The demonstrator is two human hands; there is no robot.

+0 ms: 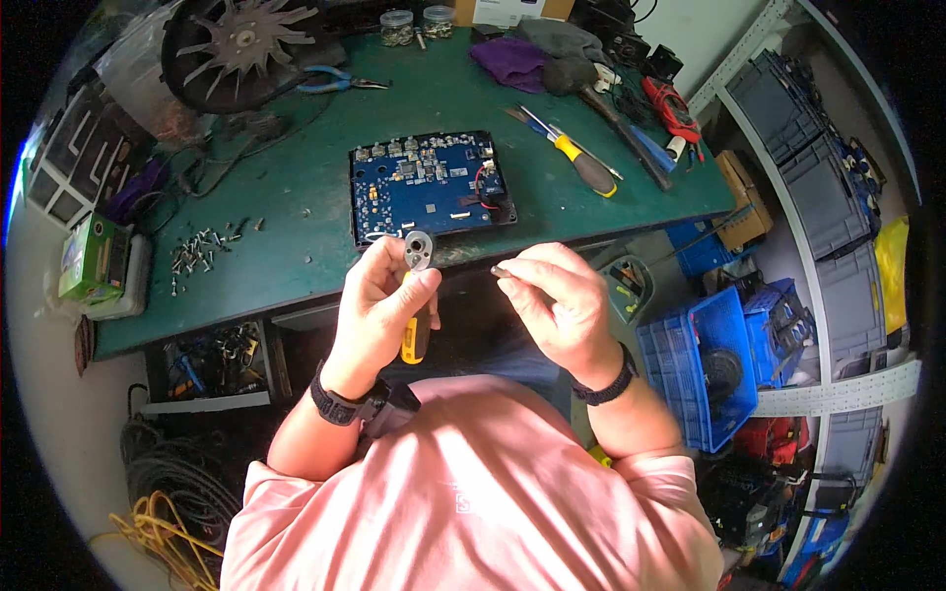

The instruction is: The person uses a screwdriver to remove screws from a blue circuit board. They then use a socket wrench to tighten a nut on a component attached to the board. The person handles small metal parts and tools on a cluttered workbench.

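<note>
In front of the bench edge, my left hand [379, 310] is closed on a small ratchet wrench with a silver head [419, 251] and yellow-black handle [414, 340]. To its right, my right hand [562, 300] pinches a small dark piece [501, 271] between thumb and forefinger, apart from the wrench. A blue circuit board [419, 187] in a black frame lies on the green bench [276, 197], just beyond both hands.
Loose screws [197, 251] lie left; screwdrivers [581, 167], a hammer [621, 128] and red tool [670, 103] right. Pliers [335, 81], a fan wheel [244, 39] and jars [396, 30] sit at the back. An open drawer [207, 394] and blue crates [690, 394] are below.
</note>
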